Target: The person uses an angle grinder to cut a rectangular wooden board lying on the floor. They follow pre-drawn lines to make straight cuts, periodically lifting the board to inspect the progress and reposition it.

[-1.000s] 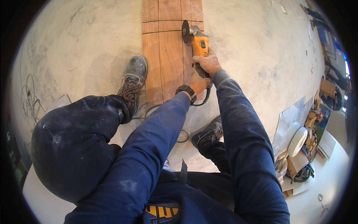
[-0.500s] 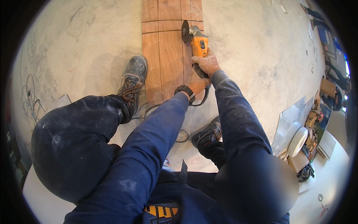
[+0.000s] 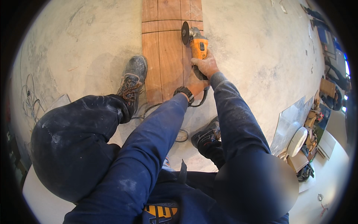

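Observation:
An orange angle grinder point(image 3: 198, 45) with a dark disc point(image 3: 185, 33) is held over a reddish-brown wooden board point(image 3: 170, 59). Dark straight lines run along and across the board. The disc stands on edge at one of the lengthwise lines, just below the cross lines; whether it touches the wood I cannot tell. My right hand point(image 3: 209, 66) is wrapped round the grinder's body behind the orange housing. Nearer to me, my left hand point(image 3: 196, 86), with a watch on its wrist, grips the rear end, its fingers partly hidden. A black cord trails from there.
My left shoe point(image 3: 133, 78) is beside the board's left edge, and my right shoe point(image 3: 209, 132) is further back. Coiled cable point(image 3: 31, 99) lies on the floor at far left. Sheets point(image 3: 285, 125), wood offcuts and a cardboard box point(image 3: 327, 87) are along the right.
The grinder and both hands have shifted very slightly toward me along the line. My grip on it is unchanged, and the board stays in place.

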A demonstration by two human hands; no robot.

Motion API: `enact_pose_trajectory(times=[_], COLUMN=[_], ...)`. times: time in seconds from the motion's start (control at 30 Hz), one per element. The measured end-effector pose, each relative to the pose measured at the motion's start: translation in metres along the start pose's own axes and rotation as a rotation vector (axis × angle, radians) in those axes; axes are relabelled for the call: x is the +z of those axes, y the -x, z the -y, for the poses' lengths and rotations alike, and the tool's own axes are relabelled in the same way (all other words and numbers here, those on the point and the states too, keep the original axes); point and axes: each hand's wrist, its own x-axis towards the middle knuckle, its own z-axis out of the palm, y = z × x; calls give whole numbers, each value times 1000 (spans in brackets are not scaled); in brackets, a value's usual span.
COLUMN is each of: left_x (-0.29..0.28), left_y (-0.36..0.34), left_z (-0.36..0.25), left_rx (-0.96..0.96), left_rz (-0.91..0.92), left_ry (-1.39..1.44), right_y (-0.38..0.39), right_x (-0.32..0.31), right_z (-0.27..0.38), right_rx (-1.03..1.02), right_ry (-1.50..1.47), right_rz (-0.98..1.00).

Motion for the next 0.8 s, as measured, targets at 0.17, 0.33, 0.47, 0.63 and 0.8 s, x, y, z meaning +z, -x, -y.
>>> enact_pose_trajectory(times=[0.17, 0.33, 0.47, 0.63, 0.8], left_x=[-4, -6, -3, -6, -5], left_y=[-8, -11, -8, -7, -6], left_z=[29, 38, 30, 34, 38], left_rx=[-79, -99, -150, -59, -11], left_rz=[73, 66, 47, 31, 41], left_ry=[-128, -157, -162, -129, -127], right_y=[2, 2, 0, 3, 9], right_x=[2, 2, 4, 3, 3], right_z=[-6, -9, -10, -10, -10], right_rx=[-32, -24, -22, -45, -44], right_ry=[-47, -67, -21, -3, -18], right_rz=[-2, 19, -8, -24, -13])
